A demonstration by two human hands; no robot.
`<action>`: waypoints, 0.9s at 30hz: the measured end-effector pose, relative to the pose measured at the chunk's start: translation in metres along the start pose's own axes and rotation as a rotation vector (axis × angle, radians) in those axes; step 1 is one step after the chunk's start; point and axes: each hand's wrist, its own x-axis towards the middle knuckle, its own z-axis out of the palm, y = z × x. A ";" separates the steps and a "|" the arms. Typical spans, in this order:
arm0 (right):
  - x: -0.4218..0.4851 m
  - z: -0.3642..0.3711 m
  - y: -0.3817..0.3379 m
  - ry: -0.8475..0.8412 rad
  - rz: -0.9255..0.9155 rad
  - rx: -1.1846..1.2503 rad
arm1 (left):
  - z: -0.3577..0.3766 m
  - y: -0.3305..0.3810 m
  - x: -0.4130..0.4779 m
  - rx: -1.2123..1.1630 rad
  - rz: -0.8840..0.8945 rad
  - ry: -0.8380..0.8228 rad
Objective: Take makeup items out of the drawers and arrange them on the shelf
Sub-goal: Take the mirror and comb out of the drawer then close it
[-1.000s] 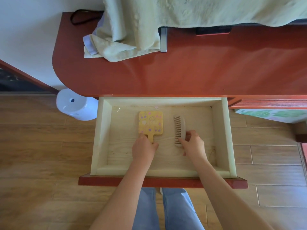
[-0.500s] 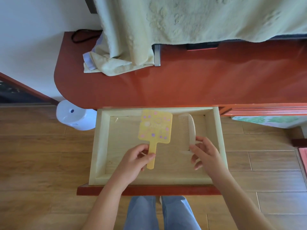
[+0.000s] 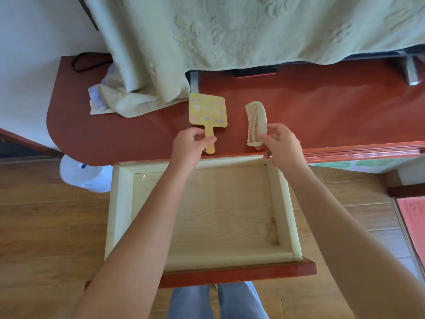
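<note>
- Our left hand point(image 3: 190, 143) pinches the handle of a yellow hand mirror point(image 3: 208, 110) between thumb and curled fingers. The spotted square head points away from us, over the red shelf point(image 3: 322, 116).
- Our right hand point(image 3: 279, 143) pinches the near end of a pale curved comb point(image 3: 256, 122) with thumb and fingertips. The teeth face left, towards the mirror.
- Mirror and comb lie side by side but apart, near the shelf's front edge. We cannot tell whether either one rests on the wood or is held just above it.
- Below the shelf the drawer point(image 3: 119, 203) stands pulled out, its pale wooden walls and red front panel between our forearms.
- A light green towel point(image 3: 230, 31) hangs over the back of the shelf. One bunched corner lies on the wood just left of the mirror's head.
- A black cord point(image 3: 80, 63) loops at the shelf's far left corner.
- A white bin point(image 3: 78, 176) stands on the wooden floor, left of the drawer and partly under the shelf's rounded end.
- Blue jeans point(image 3: 190, 302) show beneath the drawer front.
</note>
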 end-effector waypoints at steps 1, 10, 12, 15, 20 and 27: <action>0.003 0.001 -0.001 0.000 -0.009 -0.034 | 0.002 0.001 0.003 0.022 0.005 0.027; 0.021 0.013 0.008 0.052 -0.173 -0.514 | 0.016 0.007 0.005 0.394 0.215 0.048; 0.025 0.016 0.010 0.052 -0.163 -0.590 | 0.017 0.006 0.007 0.473 0.240 0.042; 0.024 0.018 0.010 0.067 -0.162 -0.618 | 0.016 0.004 0.007 0.526 0.277 0.051; -0.012 0.013 0.017 0.077 -0.324 -0.486 | 0.008 -0.012 -0.014 0.493 0.379 0.098; -0.127 0.013 0.072 -0.022 -0.487 -0.679 | -0.016 -0.089 -0.123 0.715 0.490 0.051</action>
